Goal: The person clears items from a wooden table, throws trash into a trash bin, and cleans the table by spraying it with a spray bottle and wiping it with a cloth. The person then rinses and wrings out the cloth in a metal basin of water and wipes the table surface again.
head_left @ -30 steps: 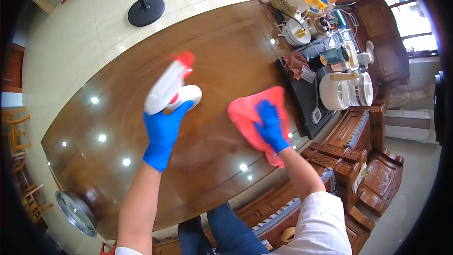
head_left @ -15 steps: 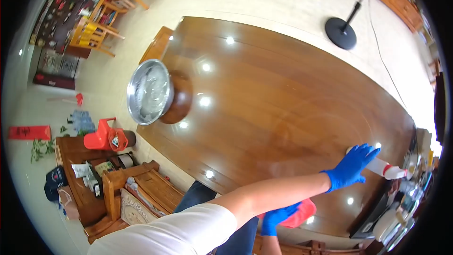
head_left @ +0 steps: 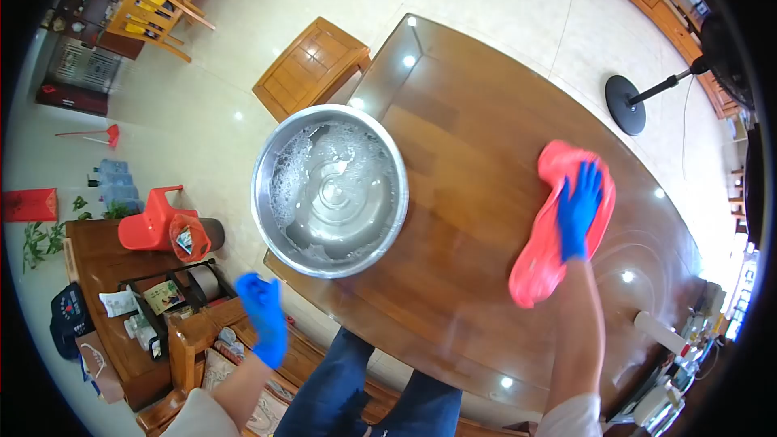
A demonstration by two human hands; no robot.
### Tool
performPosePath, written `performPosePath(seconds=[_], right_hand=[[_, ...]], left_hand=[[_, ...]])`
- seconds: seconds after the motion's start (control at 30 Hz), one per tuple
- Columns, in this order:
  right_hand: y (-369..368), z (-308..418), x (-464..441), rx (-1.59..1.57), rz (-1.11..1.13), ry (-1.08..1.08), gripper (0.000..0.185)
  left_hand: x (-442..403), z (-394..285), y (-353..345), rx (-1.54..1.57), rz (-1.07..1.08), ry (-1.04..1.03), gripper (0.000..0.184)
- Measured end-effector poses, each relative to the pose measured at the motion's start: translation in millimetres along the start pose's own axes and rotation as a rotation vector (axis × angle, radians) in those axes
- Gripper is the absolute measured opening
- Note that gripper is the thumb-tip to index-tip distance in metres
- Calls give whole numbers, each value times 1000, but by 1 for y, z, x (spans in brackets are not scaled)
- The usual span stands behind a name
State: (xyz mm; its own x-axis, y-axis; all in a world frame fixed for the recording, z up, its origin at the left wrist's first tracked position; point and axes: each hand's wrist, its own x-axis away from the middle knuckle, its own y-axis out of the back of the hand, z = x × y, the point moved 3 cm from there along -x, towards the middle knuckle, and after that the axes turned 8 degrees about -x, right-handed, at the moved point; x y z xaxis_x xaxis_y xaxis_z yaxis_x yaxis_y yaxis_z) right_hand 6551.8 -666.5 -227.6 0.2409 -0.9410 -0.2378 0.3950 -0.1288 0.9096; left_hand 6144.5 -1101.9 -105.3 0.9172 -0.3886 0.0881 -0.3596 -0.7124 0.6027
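My right hand (head_left: 579, 206), in a blue glove, lies flat with spread fingers on a red cloth (head_left: 537, 263). The cloth is stretched out over the brown wooden table (head_left: 453, 275), toward its far right side. My left hand (head_left: 263, 316), also gloved in blue, is raised off the table's near left edge with its fingers curled in. I see nothing in it. Near that hand, a metal basin (head_left: 336, 194) of soapy water stands at the table's left end. A white bottle (head_left: 660, 332) is at the right end, apart from both hands.
A wooden stool (head_left: 312, 65) stands beyond the table's left end. The black fan (head_left: 627, 105) is on the floor past the far edge. To my left are a wooden bench (head_left: 182, 332) and a bin (head_left: 194, 236) by a red chair (head_left: 150, 222). Assorted items (head_left: 688, 372) crowd the right end.
My left hand has left the white bottle and swung far to the left, past the basin. My right hand has moved the red cloth from the near edge out across the table. The view has shifted.
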Motion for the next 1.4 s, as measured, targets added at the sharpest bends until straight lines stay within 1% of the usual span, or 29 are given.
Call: performPosePath(seconds=[0.03, 0.1, 0.13, 0.2, 0.23, 0.27, 0.3, 0.33, 0.37, 0.4, 0.43, 0.5, 0.57, 0.63, 0.67, 0.73, 0.83, 0.9, 0.97, 1.03, 1.1, 1.13, 1.17, 1.2, 1.23, 1.27, 1.33, 1.37, 1.4], right_hand=[[-10, 5, -36, 83, -50, -75, 54], [-26, 45, -80, 123, -136, -129, 53], [-38, 82, -71, 100, -119, -80, 52], [-54, 158, -19, 36, -33, 22, 51], [-54, 191, 12, 15, 22, 69, 51], [-57, 219, 48, -26, 94, 105, 51], [-58, 240, 82, -74, 165, 123, 50], [-52, 256, 119, -126, 241, 127, 50], [-39, 267, 160, -177, 326, 115, 50], [-28, 273, 193, -186, 383, 123, 49], [-12, 278, 229, -81, 403, 300, 42], [49, 286, 280, -147, 321, 405, 34], [74, 221, 271, -135, 268, 301, 35], [86, 122, 244, -49, 173, 46, 37], [93, 76, 232, 2, 109, -64, 38], [103, 10, 220, 96, -6, -233, 41], [95, -7, 224, 142, -66, -339, 44], [90, -4, 234, 100, -127, -619, 56], [80, 32, 260, 66, -48, -525, 60], [59, 81, 295, 86, 86, -427, 66], [38, 141, 331, 71, 230, -373, 65], [60, 201, 322, 56, 209, -314, 45], [68, 233, 322, -52, 241, -182, 45], [48, 251, 339, -28, 370, -82, 47], [46, 274, 342, -124, 369, 72, 47], [41, 295, 346, -234, 429, 149, 48], [20, 325, 357, -346, 520, 248, 54], [1, 337, 367, -369, 631, 315, 62], [-10, 352, 366, -307, 627, 375, 61]], left_hand=[[-34, -1, 16, -35, 3, 40, 30], [-87, 11, 19, 181, 323, 307, 40], [-103, 19, 18, 282, 490, 427, 46], [-142, 87, 15, 479, 615, 775, 47], [-148, 85, 3, 435, 669, 720, 48], [-149, 46, -13, 382, 821, 628, 50], [-145, 28, -28, 594, 926, 458, 54], [-148, 23, -25, 587, 934, 455, 61], [-150, 21, -28, 715, 866, 634, 65], [-152, 36, -21, 395, 896, 660, 50], [-150, 24, -20, 411, 907, 643, 50], [-145, 5, -11, 305, 997, 217, 38], [-154, 15, -14, 174, 1028, 224, 31], [-159, 34, -30, 196, 1038, 504, 28], [-158, 36, -33, 191, 1041, 504, 28], [-155, 41, -36, 295, 909, 679, 29], [-150, 37, -38, 302, 812, 671, 29], [-155, 76, -46, 361, 798, 688, 28], [-155, 92, -51, 425, 781, 713, 28], [-149, 96, -51, 320, 856, 800, 29], [-137, 79, -53, 368, 861, 789, 35], [-132, 73, -53, 419, 865, 778, 41], [-128, 75, -55, 412, 861, 777, 41], [-125, 78, -63, 463, 863, 680, 41], [-125, 82, -69, 504, 861, 582, 42], [-130, 95, -77, 383, 923, 568, 44], [-111, 55, -68, 341, 825, 576, 42], [-100, 32, -75, 394, 855, 625, 47], [-91, 12, -81, 475, 893, 565, 48]])
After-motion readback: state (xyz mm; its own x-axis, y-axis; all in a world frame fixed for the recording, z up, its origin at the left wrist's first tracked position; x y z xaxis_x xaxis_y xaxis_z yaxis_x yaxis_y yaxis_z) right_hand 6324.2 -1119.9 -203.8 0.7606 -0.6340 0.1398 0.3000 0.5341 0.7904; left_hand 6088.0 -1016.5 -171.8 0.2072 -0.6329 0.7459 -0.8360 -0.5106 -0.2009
